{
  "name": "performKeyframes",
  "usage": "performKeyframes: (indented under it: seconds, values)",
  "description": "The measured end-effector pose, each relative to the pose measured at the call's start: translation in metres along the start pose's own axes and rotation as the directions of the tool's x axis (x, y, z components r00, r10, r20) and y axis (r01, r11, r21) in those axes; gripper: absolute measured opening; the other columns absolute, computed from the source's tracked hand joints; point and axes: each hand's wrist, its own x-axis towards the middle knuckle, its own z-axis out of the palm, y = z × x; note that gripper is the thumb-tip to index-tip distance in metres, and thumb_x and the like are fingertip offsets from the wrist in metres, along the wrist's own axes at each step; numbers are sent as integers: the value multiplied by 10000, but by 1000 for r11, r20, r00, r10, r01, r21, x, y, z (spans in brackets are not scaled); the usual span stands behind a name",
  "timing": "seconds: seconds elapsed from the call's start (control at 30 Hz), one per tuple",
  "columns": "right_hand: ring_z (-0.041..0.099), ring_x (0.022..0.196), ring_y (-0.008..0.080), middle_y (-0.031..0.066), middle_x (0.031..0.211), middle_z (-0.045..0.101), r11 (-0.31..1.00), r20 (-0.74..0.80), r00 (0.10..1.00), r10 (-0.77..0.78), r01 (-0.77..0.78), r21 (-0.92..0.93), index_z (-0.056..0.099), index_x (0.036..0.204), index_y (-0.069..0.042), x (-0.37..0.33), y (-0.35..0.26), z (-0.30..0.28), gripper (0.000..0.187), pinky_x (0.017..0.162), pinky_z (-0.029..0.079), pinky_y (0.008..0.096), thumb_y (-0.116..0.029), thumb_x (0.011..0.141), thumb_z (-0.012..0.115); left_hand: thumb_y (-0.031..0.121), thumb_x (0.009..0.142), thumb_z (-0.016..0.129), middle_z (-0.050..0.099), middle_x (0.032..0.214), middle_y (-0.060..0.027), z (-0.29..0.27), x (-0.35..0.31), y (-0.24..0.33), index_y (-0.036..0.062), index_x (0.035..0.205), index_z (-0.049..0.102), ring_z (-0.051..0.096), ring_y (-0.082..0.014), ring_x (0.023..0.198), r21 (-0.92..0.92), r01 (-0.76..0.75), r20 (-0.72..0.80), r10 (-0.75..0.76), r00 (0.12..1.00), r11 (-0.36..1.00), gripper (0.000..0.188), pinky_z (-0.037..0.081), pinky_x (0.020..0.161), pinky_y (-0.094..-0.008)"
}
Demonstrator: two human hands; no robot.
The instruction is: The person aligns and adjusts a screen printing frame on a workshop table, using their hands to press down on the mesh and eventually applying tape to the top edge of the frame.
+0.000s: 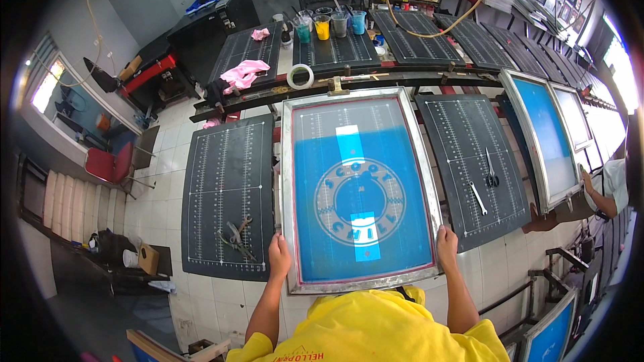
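My left hand [280, 257] is closed around the near left side of a metal-edged screen-printing frame [287, 181]. At its near right side my right hand [447, 248] grips the same frame. Its mesh [322, 147] is mostly blue, with a round ring design and lettering, and a paler band at the far end. The frame lies over a dark printing board that shows through the mesh. On the dark gridded board [228, 154] to the left rests a pliers-like metal tool [236, 240]. The right board [463, 127] carries a wrench [477, 198] and scissors [492, 169].
Beyond the frame stand a tape roll [290, 79], cups of coloured ink [323, 28] and pink cloth [245, 75]. At right, another person's hand [589, 184] is at a second blue screen [553, 131]. A yellow hose [463, 17] hangs overhead. A red chair [114, 163] stands left.
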Motion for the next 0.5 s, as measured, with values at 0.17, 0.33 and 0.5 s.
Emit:
performKeyframes:
  seconds: [0.17,0.33,0.5]
  values:
    - [473,597,266,240,673,523,1000,-3,1000,-17,17,14,561,838,85,-1,-9,-1,379,598,399,450,-233,1022,468,208,1046,399,663,1135,-285,2,1,-9,-80,1233,578,635,-426,1086,15,-10,-7,10,1000,1000,388,480,942,-438]
    - [473,596,265,234,672,522,1000,-2,1000,-14,14,10,555,838,84,-3,-10,-3,375,600,401,448,-230,1023,466,153,1037,410,652,1171,-293,0,-1,13,-71,1280,550,628,-442,1109,90,-47,-17,48,999,995,358,487,951,-455]
    - [459,588,280,240,670,506,1000,-8,1000,-17,18,13,548,830,79,-2,-9,-1,380,594,396,448,-232,1028,460,130,1035,422,649,1177,-298,0,-2,9,-64,1285,549,630,-449,1108,104,-42,-26,45,999,994,342,497,947,-450]
